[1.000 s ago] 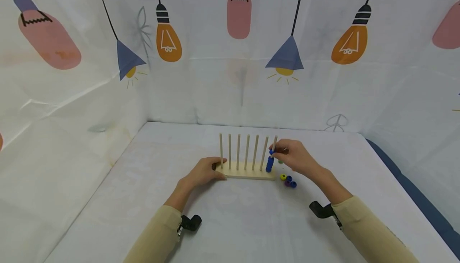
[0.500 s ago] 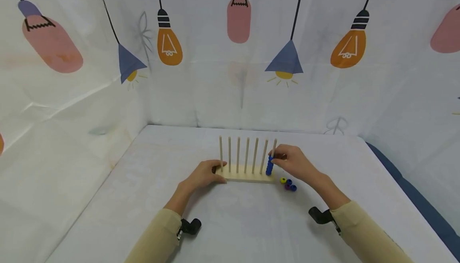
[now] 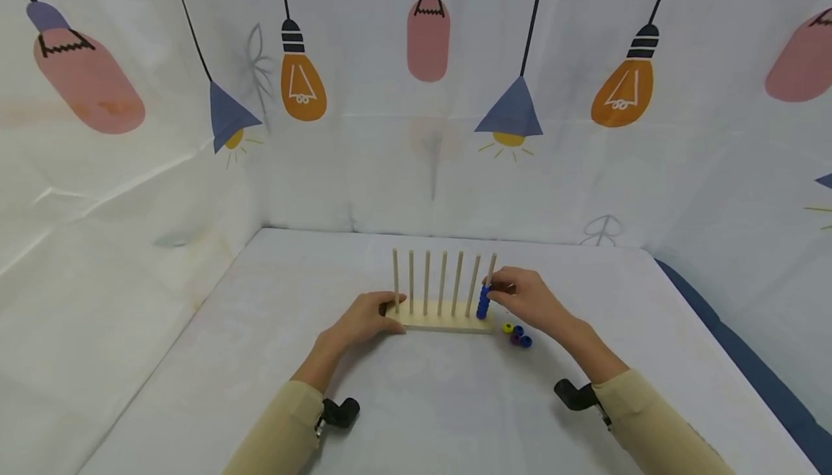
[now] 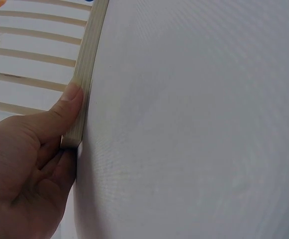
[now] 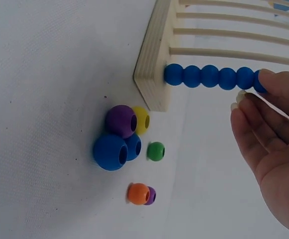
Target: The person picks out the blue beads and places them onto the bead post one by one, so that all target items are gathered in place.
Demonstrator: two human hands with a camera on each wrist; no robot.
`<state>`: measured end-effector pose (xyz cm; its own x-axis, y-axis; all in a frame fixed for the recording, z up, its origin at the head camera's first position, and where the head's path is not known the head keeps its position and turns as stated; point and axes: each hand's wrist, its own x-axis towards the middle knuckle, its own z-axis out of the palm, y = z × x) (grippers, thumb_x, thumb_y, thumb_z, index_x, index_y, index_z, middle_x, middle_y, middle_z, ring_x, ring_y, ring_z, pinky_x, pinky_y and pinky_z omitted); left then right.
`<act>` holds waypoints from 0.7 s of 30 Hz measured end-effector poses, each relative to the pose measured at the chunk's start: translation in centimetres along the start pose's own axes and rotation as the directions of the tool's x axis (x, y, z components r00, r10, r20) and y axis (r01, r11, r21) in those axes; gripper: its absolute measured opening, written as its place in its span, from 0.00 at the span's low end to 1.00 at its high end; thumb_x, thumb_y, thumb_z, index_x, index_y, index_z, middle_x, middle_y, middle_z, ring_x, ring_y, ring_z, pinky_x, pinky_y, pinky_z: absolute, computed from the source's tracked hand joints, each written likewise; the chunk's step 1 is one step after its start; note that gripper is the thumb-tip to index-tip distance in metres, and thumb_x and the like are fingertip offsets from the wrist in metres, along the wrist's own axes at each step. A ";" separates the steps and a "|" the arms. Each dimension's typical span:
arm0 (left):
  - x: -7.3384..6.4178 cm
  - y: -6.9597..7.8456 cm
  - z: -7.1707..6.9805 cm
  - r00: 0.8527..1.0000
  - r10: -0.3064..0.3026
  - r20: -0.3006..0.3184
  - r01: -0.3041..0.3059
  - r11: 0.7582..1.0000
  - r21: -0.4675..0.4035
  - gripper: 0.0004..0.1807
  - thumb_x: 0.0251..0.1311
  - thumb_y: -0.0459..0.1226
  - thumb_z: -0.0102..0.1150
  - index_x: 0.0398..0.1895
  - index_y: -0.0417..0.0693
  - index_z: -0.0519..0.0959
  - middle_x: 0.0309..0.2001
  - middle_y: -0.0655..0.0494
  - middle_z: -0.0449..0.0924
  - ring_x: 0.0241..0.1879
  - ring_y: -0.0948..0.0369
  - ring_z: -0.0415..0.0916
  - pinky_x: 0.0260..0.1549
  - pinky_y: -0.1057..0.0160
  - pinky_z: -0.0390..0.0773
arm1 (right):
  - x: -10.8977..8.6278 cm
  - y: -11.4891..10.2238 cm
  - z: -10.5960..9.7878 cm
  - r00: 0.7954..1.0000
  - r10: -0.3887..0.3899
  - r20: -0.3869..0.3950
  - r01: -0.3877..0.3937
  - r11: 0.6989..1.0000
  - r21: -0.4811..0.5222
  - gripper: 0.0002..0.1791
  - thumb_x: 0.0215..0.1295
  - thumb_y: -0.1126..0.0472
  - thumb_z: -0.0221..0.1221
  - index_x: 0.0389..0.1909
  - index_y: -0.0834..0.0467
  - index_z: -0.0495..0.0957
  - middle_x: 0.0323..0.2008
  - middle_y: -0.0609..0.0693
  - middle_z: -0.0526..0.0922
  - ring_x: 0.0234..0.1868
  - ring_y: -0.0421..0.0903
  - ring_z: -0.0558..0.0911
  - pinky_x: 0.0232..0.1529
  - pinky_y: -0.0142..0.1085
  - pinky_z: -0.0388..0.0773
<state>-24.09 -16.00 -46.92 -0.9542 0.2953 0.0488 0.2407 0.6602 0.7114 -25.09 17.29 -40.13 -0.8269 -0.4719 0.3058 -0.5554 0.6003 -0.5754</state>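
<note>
A wooden peg rack [image 3: 448,324] with a row of upright pegs stands on the table. My left hand [image 3: 364,315] grips the left end of its base [image 4: 87,64], thumb on the front edge and fingers behind. Several blue beads [image 5: 210,76] are stacked on the rightmost peg, the lowest against the base. With thumb and fingertips, my right hand [image 3: 534,300] pinches the top blue bead [image 5: 259,82], which sits right at the stack and is partly hidden by the thumb. The other pegs carry no beads.
Loose beads lie just right of the rack: a purple bead [image 5: 119,121], a yellow bead [image 5: 143,120], two blue ones, a green bead [image 5: 155,151], an orange bead [image 5: 138,193] and another purple one. A patterned sheet [image 3: 377,164] hangs behind the table.
My right hand has slid the top blue bead down the rightmost peg, closing the gap above the stack. The left hand keeps its grip on the base.
</note>
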 end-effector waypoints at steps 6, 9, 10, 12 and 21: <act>0.2 0.1 -0.2 1.000 -0.018 0.009 0.018 1.000 -0.003 0.35 0.49 0.45 0.76 0.64 0.55 0.78 0.65 0.54 0.77 0.68 0.55 0.69 0.69 0.52 0.67 | 0.1 0.4 -0.1 1.000 0.009 -0.015 -0.009 1.000 0.005 0.09 0.63 0.68 0.64 0.43 0.59 0.85 0.39 0.50 0.87 0.39 0.43 0.84 0.42 0.36 0.84; 0.2 0.0 -0.4 1.000 -0.029 -0.008 0.029 1.000 -0.001 0.35 0.49 0.44 0.77 0.63 0.55 0.78 0.64 0.54 0.77 0.68 0.54 0.70 0.69 0.51 0.67 | 0.2 0.4 -0.1 1.000 0.011 -0.019 -0.011 1.000 0.015 0.10 0.63 0.68 0.64 0.45 0.60 0.84 0.40 0.52 0.87 0.40 0.45 0.84 0.43 0.38 0.85; 0.2 0.0 -0.4 1.000 -0.029 -0.011 0.029 1.000 -0.004 0.35 0.48 0.44 0.77 0.63 0.55 0.78 0.64 0.53 0.78 0.68 0.54 0.70 0.69 0.50 0.67 | 0.2 0.4 -0.1 1.000 0.014 -0.020 -0.013 1.000 0.020 0.11 0.63 0.68 0.64 0.46 0.60 0.84 0.41 0.52 0.87 0.40 0.46 0.85 0.43 0.39 0.85; 0.2 -0.1 -0.3 1.000 -0.024 -0.007 0.024 1.000 -0.001 0.35 0.48 0.44 0.77 0.63 0.54 0.78 0.64 0.53 0.78 0.67 0.54 0.71 0.68 0.50 0.68 | 0.0 0.5 0.0 1.000 0.020 -0.021 -0.020 1.000 0.025 0.12 0.63 0.68 0.64 0.48 0.61 0.84 0.41 0.53 0.87 0.40 0.46 0.85 0.43 0.39 0.85; 0.2 0.1 -0.1 1.000 -0.007 -0.007 0.007 1.000 0.003 0.34 0.48 0.45 0.77 0.62 0.54 0.79 0.63 0.54 0.79 0.67 0.54 0.71 0.68 0.51 0.68 | -0.8 1.0 -0.1 0.999 0.030 -0.012 -0.030 1.000 0.004 0.14 0.64 0.68 0.62 0.50 0.61 0.83 0.43 0.56 0.87 0.41 0.47 0.85 0.43 0.40 0.85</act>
<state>-24.24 -15.97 -46.78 -0.9570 0.2859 0.0490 0.2347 0.6641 0.7098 -24.93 18.31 -40.86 -0.8442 -0.4461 0.2972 -0.5300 0.6119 -0.5871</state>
